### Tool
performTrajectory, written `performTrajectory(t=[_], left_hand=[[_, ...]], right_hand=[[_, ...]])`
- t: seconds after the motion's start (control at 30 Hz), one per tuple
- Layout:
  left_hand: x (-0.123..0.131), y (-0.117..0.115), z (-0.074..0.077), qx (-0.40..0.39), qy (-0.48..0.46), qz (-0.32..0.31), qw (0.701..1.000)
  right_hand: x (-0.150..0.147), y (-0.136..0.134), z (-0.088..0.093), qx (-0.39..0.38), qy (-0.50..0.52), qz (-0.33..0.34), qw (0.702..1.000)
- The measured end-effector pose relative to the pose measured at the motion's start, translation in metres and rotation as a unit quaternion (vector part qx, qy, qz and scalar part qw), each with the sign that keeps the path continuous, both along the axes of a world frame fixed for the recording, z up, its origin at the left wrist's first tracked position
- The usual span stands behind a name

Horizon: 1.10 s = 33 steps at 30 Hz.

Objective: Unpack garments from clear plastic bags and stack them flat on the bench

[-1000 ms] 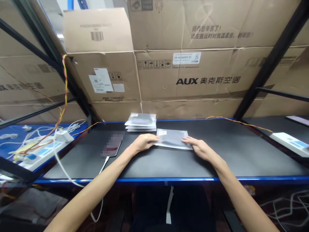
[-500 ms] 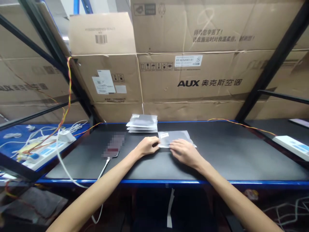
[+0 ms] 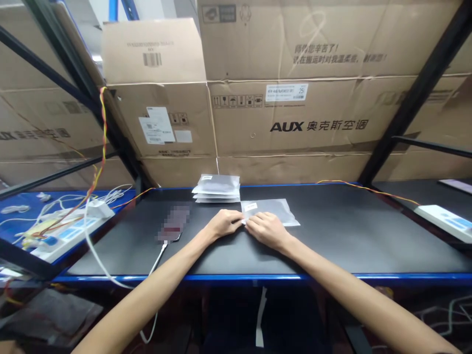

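Note:
A flat, frosted plastic bag [image 3: 282, 210] with a small white label lies on the black tabletop. My left hand [image 3: 224, 222] is closed at the bag's left edge, thumb and fingers pinching its near-left corner. Close beside it, my right hand [image 3: 267, 230] rests over the near edge with fingers curled and pressed together on the same corner; its fingertips almost meet those of the left hand. Behind the left hand sits a small stack of similar frosted bags [image 3: 217, 186], the top one bearing a label.
A phone [image 3: 173, 223] with a white charging cable [image 3: 158, 256] lies on the left. Power strips stand at the left [image 3: 70, 233] and right [image 3: 446, 221]. Cardboard [image 3: 295, 142] walls the back, between black metal posts. A blue edge [image 3: 254, 277] runs along the front.
My right hand has slid left along the bag's near edge to meet my left hand, uncovering more of the bag's right part. My left hand has barely moved.

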<state>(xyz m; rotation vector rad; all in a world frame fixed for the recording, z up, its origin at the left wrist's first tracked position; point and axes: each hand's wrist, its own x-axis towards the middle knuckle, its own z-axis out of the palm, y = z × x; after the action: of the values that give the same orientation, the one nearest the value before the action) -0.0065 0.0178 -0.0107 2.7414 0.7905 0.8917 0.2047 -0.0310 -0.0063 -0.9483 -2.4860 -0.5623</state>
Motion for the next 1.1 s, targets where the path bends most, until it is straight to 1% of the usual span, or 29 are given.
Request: performTrajectory(t=[0.17, 0.27, 0.37, 0.43, 0.57, 0.87, 1.0, 1.1], left_hand=[[-0.001, 0.001, -0.001, 0.016, 0.009, -0.01, 1.0], [-0.003, 0.002, -0.001, 0.022, 0.012, -0.01, 1.0], [-0.007, 0.005, -0.001, 0.025, 0.011, -0.023, 0.999], [-0.011, 0.008, 0.001, 0.028, 0.011, -0.029, 0.999], [-0.02, 0.015, 0.004, 0.046, 0.013, -0.022, 0.999], [-0.037, 0.024, 0.012, 0.038, 0.044, 0.043, 0.997], [-0.038, 0.024, 0.015, 0.039, 0.072, 0.065, 0.995], [-0.035, 0.017, 0.019, 0.083, 0.07, 0.104, 0.989]], right_hand=[[0.001, -0.002, 0.0, 0.014, -0.007, 0.0, 1.0], [0.008, -0.004, 0.0, 0.024, -0.011, 0.003, 1.0], [0.022, -0.007, 0.0, 0.038, -0.01, 0.005, 0.999], [0.034, -0.01, 0.0, 0.06, -0.003, 0.004, 0.998], [0.056, -0.014, 0.0, 0.098, 0.014, -0.015, 0.995], [0.097, -0.023, 0.0, 0.112, 0.045, -0.084, 0.989], [0.102, -0.025, -0.001, 0.089, 0.052, -0.097, 0.99], [0.099, -0.025, -0.002, 0.082, 0.075, -0.092, 0.99]])
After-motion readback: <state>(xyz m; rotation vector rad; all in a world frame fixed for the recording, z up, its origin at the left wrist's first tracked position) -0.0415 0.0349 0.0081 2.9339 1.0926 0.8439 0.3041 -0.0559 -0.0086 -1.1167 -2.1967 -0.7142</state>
